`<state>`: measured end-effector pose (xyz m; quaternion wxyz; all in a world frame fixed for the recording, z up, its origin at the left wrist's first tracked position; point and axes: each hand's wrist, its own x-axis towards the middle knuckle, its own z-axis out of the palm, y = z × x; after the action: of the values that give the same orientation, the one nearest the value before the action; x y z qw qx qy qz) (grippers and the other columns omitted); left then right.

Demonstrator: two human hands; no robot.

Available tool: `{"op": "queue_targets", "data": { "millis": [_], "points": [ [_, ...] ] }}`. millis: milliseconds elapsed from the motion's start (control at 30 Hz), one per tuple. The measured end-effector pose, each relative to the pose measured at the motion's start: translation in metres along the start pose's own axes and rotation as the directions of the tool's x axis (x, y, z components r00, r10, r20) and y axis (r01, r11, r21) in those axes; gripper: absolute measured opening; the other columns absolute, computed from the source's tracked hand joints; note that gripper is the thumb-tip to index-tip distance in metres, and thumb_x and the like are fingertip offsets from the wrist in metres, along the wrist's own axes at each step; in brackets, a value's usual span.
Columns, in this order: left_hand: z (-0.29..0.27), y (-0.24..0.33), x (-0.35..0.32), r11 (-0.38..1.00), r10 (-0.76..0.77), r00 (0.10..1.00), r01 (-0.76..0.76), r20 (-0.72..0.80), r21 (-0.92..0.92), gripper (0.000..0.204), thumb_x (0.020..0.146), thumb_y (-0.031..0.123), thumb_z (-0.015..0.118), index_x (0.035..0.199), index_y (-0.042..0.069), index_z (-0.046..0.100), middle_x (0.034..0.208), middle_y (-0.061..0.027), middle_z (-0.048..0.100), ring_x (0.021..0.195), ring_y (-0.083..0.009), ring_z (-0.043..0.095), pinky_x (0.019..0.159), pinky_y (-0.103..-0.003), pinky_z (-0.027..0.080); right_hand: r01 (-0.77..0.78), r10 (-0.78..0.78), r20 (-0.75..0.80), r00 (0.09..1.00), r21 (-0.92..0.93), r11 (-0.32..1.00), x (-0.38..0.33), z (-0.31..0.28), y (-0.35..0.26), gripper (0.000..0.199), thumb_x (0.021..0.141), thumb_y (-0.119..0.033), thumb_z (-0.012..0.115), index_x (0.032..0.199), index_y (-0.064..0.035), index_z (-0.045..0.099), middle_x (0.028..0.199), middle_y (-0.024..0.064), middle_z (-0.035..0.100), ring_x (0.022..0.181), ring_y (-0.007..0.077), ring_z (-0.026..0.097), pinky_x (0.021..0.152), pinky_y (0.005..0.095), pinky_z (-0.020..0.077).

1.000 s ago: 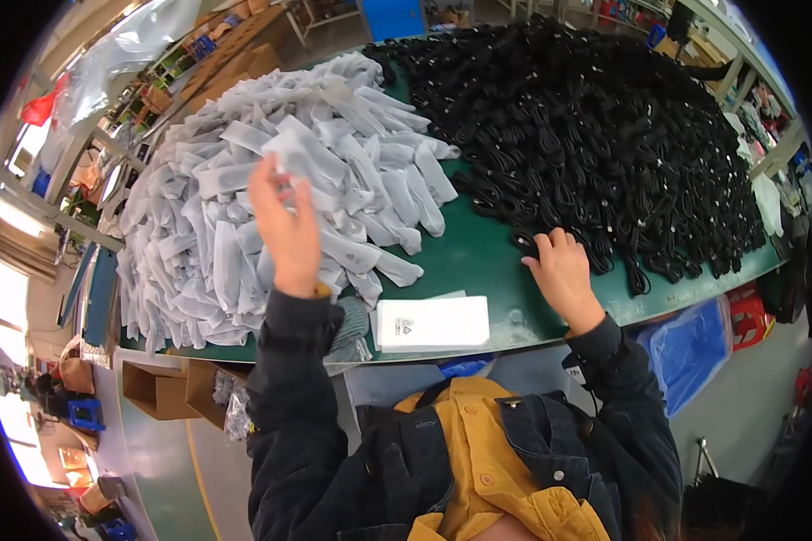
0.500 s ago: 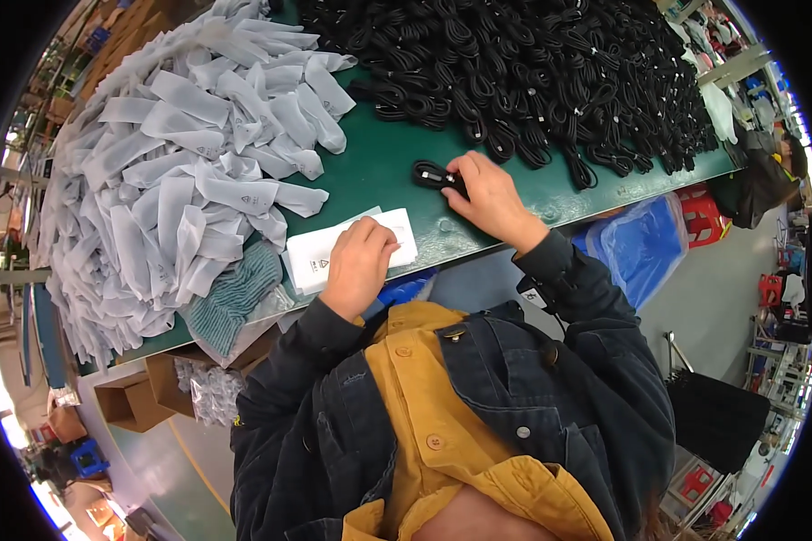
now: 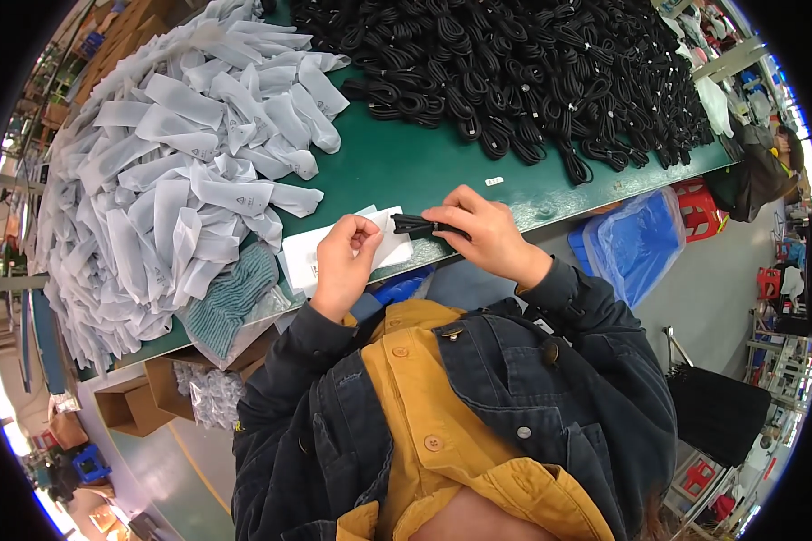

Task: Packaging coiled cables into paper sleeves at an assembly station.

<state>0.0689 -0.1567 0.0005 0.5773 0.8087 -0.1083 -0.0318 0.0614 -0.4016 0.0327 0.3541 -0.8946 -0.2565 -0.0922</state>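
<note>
Fingers [image 3: 467, 219] pinch one black cable bundle [image 3: 417, 224] against one white pouch [image 3: 383, 230].

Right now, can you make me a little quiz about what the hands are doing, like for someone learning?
1. True or false: the right hand holds a coiled black cable.
2. What does the left hand pinch? A) a white pouch B) a red box C) a spoon
3. Fill in: the green table carries a heap of black cables and a heap of ____ pouches.

Key: 1 true; 2 A; 3 white.
</note>
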Motion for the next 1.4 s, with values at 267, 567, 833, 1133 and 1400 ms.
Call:
{"op": "queue_targets", "data": {
  "millis": [267, 567, 833, 1133, 1400],
  "points": [
    [-0.003, 0.014, 0.006, 0.941, 0.308, 0.949, -0.315, 0.071, 0.127, 0.013, 0.084, -0.004, 0.067, 0.091, 0.0, 0.057, 0.092, -0.0077, 0.058, 0.081, -0.0164, 0.055, 0.074, -0.028, 0.046, 0.06, -0.071, 0.054, 0.996, 0.184, 0.981, 0.009, 0.009, 0.011, 0.032, 0.08, -0.005, 0.074, 0.111, -0.0121, 0.07, 0.094, 0.0046, 0.059, 0.07, 0.023, 0.061, 0.062, 0.0327, 0.0506],
    [-0.015, 0.029, 0.024, 0.931, 0.326, 0.945, -0.328, 0.039, 0.161, 0.013, 0.082, -0.002, 0.068, 0.089, 0.001, 0.057, 0.103, -0.0081, 0.057, 0.089, -0.0171, 0.053, 0.079, -0.027, 0.043, 0.053, -0.076, 0.054, 0.996, 0.344, 0.938, 0.036, 0.012, 0.003, 0.028, 0.086, -0.003, 0.071, 0.114, -0.0031, 0.065, 0.105, 0.0088, 0.059, 0.091, 0.0189, 0.06, 0.075, 0.0299, 0.0514],
    [-0.05, 0.04, 0.051, 0.975, 0.11, 0.993, -0.102, 0.032, -0.199, 0.009, 0.089, 0.006, 0.066, 0.094, 0.003, 0.059, 0.11, -0.0042, 0.057, 0.092, -0.0114, 0.051, 0.079, -0.025, 0.043, 0.18, -0.113, -0.149, 0.982, 0.585, 0.791, 0.083, 0.009, -0.015, 0.025, 0.082, 0.004, 0.073, 0.105, -0.0014, 0.064, 0.113, 0.0101, 0.059, 0.091, 0.0165, 0.06, 0.074, 0.0267, 0.0516],
    [-0.059, 0.044, 0.062, 0.862, 0.077, 0.995, -0.034, 0.064, -0.506, 0.008, 0.095, 0.011, 0.063, 0.094, 0.004, 0.061, 0.118, -0.0036, 0.057, 0.094, -0.0091, 0.051, 0.086, -0.022, 0.041, 0.198, -0.161, -0.118, 0.98, 0.479, 0.855, 0.108, 0.008, -0.032, 0.021, 0.082, -0.001, 0.076, 0.1, -0.0019, 0.064, 0.107, 0.01, 0.061, 0.087, 0.0164, 0.059, 0.072, 0.0278, 0.0522],
    [-0.123, 0.033, 0.081, 0.918, -0.048, 0.917, -0.116, -0.396, -0.38, 0.014, 0.098, 0.013, 0.06, 0.106, 0.002, 0.062, 0.114, -0.0048, 0.061, 0.097, -0.0116, 0.055, 0.09, -0.027, 0.043, 0.272, -0.22, -0.275, 0.936, 0.164, 0.948, 0.139, 0.022, 0.006, 0.02, 0.086, -0.012, 0.072, 0.104, -0.0046, 0.066, 0.099, 0.0121, 0.064, 0.091, 0.0258, 0.063, 0.076, 0.0357, 0.0531]
  ]
}}
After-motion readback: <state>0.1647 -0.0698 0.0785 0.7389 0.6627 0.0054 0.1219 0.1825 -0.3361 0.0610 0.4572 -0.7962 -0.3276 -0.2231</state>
